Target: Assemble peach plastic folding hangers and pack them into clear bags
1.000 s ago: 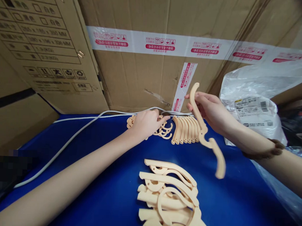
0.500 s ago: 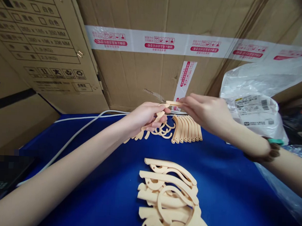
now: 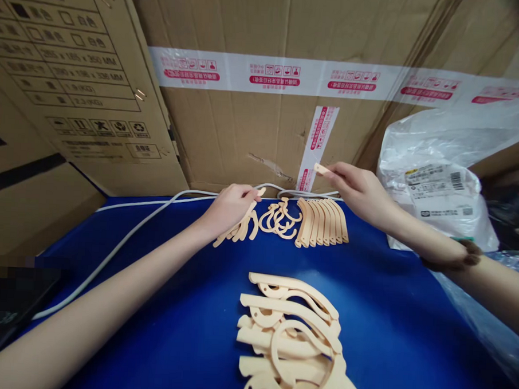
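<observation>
My right hand (image 3: 354, 190) is raised at the back right, its fingers pinching a cream plastic hanger arm (image 3: 321, 169) whose holed end points left. My left hand (image 3: 231, 207) is closed just above a group of curved cream pieces (image 3: 243, 231). A cream tip (image 3: 262, 192) sticks out past its fingers; the rest of that piece is hidden by the hand. Between the hands lies a small heap of cream hanger hooks (image 3: 279, 218). To its right, several matching hanger arms (image 3: 322, 223) lie in a neat row.
A stack of folding hangers (image 3: 291, 339) lies on the blue table surface (image 3: 172, 311) at the front. White cables (image 3: 124, 240) run along the back and left. Cardboard boxes (image 3: 228, 130) stand behind, and a white plastic bag (image 3: 440, 191) sits at the right.
My hands were close together over the pieces and are now apart. The left moved down and left to the curved pieces; the right turned, still holding its hanger arm.
</observation>
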Available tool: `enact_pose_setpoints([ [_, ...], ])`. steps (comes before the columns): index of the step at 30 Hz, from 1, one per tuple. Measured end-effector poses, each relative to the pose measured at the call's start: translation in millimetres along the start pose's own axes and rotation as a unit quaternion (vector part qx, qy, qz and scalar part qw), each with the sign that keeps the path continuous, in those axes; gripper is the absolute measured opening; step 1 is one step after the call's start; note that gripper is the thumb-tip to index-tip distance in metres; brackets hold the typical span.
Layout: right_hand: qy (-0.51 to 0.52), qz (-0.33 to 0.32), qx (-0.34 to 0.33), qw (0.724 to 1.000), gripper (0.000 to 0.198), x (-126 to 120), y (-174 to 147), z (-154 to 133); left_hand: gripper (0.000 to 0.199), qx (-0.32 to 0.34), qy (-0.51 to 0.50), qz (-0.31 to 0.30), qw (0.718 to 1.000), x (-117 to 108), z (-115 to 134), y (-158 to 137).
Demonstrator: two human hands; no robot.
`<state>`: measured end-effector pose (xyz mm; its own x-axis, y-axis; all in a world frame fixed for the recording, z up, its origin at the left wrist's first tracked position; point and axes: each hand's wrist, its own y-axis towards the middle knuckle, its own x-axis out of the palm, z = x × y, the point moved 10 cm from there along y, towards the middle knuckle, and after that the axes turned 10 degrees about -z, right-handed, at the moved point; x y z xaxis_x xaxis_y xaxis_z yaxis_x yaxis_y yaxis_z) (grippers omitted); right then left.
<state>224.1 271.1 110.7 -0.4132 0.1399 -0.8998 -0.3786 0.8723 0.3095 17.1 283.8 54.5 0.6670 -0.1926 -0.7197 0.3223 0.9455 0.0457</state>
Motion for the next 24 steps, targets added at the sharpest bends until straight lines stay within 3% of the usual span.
enact_pose_setpoints([
  [4, -0.171, 0.001, -0.103, 0.98, 0.025, 5, -28, -18, 0.012, -0.007, 0.098, 0.036, 0.995, -12, -18, -3],
  [6, -0.236, -0.02, -0.164, 0.958, 0.026, 20, -43, -26, 0.019, 0.01, 0.121, 0.024, 0.992, -8, -13, -7],
  [8, -0.273, -0.038, -0.221, 0.936, 0.026, 36, -57, -32, 0.023, 0.035, 0.123, -0.05, 0.99, 6, -1, -12],
  [10, -0.295, -0.046, -0.257, 0.919, 0.028, 47, -67, -35, 0.025, 0.06, 0.112, -0.176, 0.976, 27, 14, -23],
  [13, -0.316, -0.06, -0.258, 0.911, 0.027, 57, -71, -33, 0.037, 0.063, 0.101, -0.367, 0.923, 54, 27, -52],
  [14, -0.323, -0.066, -0.252, 0.91, 0.026, 59, -71, -32, 0.039, 0.054, 0.104, -0.398, 0.91, 57, 29, -60],
  [21, -0.362, -0.058, -0.259, 0.894, 0.029, 62, -78, -41, 0.03, 0.046, 0.141, -0.43, 0.891, 65, 33, -73],
  [24, -0.33, -0.078, -0.265, 0.903, 0.028, 65, -78, -43, 0.023, 0.043, 0.144, -0.444, 0.883, 72, 32, -74],
])
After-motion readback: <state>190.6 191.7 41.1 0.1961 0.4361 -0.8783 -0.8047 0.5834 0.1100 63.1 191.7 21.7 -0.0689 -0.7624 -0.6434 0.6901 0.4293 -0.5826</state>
